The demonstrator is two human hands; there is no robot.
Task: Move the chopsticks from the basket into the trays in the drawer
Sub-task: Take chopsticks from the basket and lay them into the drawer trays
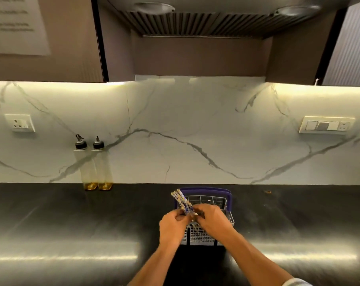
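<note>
Head view: both hands' grip [192,216] bunches chopsticks [181,200] over the basket [228,200].

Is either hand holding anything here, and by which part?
Both hands, left hand and right hand, grip the chopsticks near their lower ends, above the basket.

Both hands meet over the basket [206,234] on the dark counter [72,223]. The left hand [172,227] and right hand [213,218] grip a bundle of patterned chopsticks [182,200], its ends tilted up-left. Two oil bottles [96,168] stand against the marble wall.
</note>
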